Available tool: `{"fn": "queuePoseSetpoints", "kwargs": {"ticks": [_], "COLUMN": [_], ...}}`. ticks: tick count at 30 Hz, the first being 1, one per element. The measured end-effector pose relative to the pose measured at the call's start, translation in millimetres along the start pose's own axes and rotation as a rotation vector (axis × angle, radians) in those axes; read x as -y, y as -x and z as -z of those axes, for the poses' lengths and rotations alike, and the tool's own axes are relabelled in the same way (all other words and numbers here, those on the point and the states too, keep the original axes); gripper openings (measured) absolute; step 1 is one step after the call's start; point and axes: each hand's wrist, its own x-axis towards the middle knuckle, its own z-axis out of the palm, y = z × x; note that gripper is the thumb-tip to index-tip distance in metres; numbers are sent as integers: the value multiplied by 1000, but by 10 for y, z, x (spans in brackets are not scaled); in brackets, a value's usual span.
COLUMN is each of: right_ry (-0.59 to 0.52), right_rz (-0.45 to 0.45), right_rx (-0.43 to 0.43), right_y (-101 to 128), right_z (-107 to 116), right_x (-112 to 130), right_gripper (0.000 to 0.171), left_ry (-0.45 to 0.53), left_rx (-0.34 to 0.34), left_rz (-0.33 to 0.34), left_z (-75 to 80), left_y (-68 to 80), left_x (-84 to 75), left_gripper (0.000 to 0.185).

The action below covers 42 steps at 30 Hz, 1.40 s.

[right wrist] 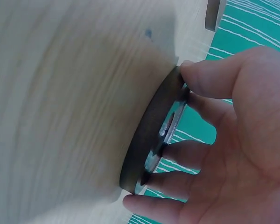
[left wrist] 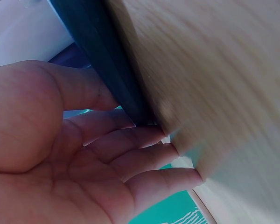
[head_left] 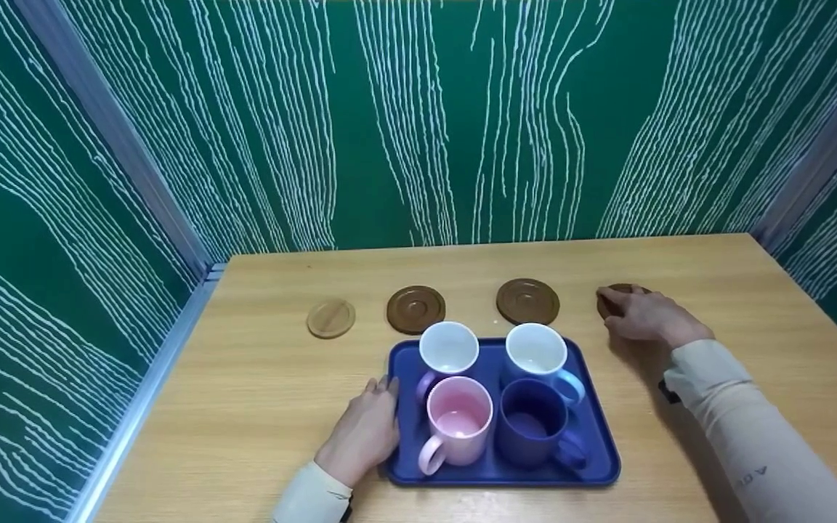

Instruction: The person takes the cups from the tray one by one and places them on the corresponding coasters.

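Observation:
A blue tray [head_left: 593,457] holds two white mugs [head_left: 449,349] [head_left: 536,350], a pink mug [head_left: 458,421] and a dark blue mug [head_left: 531,421]. My left hand [head_left: 364,428] lies flat on the table, its straight fingers against the tray's left edge [left wrist: 102,60]. My right hand [head_left: 640,314] rests on a dark brown coaster [head_left: 620,290] at the right end of the coaster row; in the right wrist view the thumb and fingertips [right wrist: 196,70] curl round the coaster's rim [right wrist: 149,135]. Two more dark coasters [head_left: 416,309] [head_left: 527,301] and a light wooden one [head_left: 331,318] lie behind the tray.
The wooden table [head_left: 259,392] stands in a booth of green walls with white wavy lines [head_left: 418,123]. A metal strip [head_left: 150,385] runs along the table's left side.

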Motion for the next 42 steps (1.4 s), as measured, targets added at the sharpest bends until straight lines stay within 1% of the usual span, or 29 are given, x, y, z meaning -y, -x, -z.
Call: {"fn": "queuePoseSetpoints", "kwargs": {"ticks": [5,14,19,24,31,36,42], "right_ry": [-4,7,13,-9,-18,5,-4], "right_rz": [8,-8,-7,-13,-13,8,-6], "right_rx": [-9,1,4,4,-13,-17,-11], "right_y": [-62,-116,-116,-106,-117,-121,-120], "right_z": [19,47,57,51,8,0,-3], "right_x": [-4,-10,-2,-6,-40,-42,-20], "right_gripper": [71,71,72,72,72,71,72], "left_ry": [0,7,-5,-19,5,-12,-15], "left_rx": [-9,13,3,6,18,0,0], "left_rz": [-4,11,3,4,24,8,6], "left_z": [6,17,18,8,7,-1,15], "left_y": [6,4,-1,1,-4,6,13], "left_x": [4,-4,-5,-5,-10,-7,-2], "left_gripper": [47,48,47,47,47,48,48]}}
